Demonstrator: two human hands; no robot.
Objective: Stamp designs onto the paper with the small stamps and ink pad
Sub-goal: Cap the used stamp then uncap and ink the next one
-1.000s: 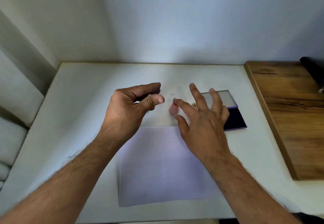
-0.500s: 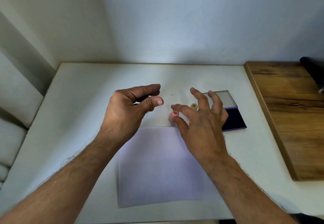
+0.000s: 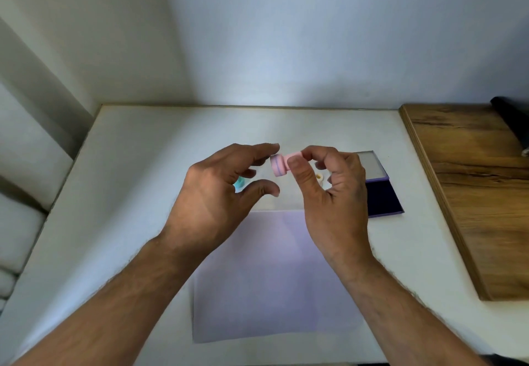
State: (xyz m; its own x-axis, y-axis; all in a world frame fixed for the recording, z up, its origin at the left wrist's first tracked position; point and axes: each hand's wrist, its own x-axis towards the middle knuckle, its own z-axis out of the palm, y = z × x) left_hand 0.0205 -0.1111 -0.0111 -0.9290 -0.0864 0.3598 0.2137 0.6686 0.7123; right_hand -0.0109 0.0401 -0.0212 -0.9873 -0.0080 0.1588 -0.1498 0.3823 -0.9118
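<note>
Stamp (image 3: 282, 164), pink, sits pinched sideways in the right hand (image 3: 333, 194), above the paper's (image 3: 274, 277) far edge. Left hand (image 3: 217, 191) spreads empty just beside it. Probably light, rigid plastic: grip the narrow stem. Ink pad (image 3: 382, 196) lies open right.

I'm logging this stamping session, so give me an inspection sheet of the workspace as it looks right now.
Surface: white table, bare at left.
Job's things: small pink round stamp held up in the air; teal stamp and cream stamp on the table, partly hidden by the hands; pale lilac sheet of paper, no prints seen; dark blue ink pad, lid open.
Clutter: nothing seen.
Grippers: right hand pinches the pink stamp; left hand open, fingertips near the stamp's wide end.
Cables: nothing seen.
Surroundings: wooden board at right; plain wall behind.
</note>
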